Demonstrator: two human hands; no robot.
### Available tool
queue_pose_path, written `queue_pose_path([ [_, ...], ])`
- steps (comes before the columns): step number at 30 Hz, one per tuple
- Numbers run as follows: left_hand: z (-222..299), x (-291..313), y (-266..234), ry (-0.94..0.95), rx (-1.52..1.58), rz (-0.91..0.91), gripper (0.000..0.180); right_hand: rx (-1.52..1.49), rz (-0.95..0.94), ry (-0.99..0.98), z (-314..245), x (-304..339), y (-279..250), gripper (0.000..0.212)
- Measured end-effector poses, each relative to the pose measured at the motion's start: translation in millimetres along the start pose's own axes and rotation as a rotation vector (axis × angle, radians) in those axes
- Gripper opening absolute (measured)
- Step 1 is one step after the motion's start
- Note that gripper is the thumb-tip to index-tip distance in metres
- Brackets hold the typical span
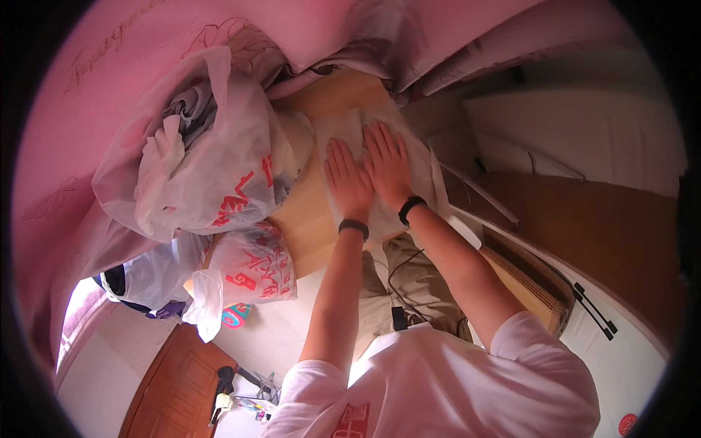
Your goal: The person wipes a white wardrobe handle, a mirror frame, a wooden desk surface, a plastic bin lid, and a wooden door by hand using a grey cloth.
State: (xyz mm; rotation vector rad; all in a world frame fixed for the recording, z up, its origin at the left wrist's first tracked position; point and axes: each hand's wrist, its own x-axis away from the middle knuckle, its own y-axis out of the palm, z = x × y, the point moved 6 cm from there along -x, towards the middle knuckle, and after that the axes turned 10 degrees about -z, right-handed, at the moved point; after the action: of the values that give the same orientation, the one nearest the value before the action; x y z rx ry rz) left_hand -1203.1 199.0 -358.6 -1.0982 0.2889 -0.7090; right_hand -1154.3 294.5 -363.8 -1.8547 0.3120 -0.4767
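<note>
A white cloth or sheet of soft paper (427, 179) lies spread over the wooden tabletop (296, 226). My left hand (347, 179) presses flat on it, fingers stretched out and pointing away from me. Beside it, my right hand (388, 162) also rests flat on the sheet, slightly farther forward, its thumb side close to the left hand. Neither hand grips anything. Both wrists wear dark bands. Whether the white sheet is cloth or paper, I cannot tell.
A large white plastic bag (212, 164) holding grey and white fabric stands left of my hands. Nearer me hangs a smaller red-printed plastic bag (252, 266). Pink curtain (314, 29) drapes around the far side. A whitish rail (482, 193) runs at the right, and a brown door (179, 387) shows lower left.
</note>
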Motion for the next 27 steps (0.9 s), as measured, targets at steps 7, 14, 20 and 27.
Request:
queue_pose_path([
  [7, -11, -80, -18, -0.011, 0.030, 0.157, 0.064, 0.039, 0.048, -0.176, -6, -91, -24, 0.060],
  [14, -19, -116, -20, -0.055, -0.010, 0.255, 0.066, 0.028, 0.107, -0.229, -5, -133, -29, 0.057],
  [20, -21, -126, -15, -0.085, 0.069, 0.125, 0.064, 0.062, 0.153, -0.226, -4, -143, -34, 0.055],
  [27, -19, -120, -22, -0.031, 0.069, 0.211, 0.062, -0.028, 0.184, -0.258, -3, -137, -28, 0.057],
])
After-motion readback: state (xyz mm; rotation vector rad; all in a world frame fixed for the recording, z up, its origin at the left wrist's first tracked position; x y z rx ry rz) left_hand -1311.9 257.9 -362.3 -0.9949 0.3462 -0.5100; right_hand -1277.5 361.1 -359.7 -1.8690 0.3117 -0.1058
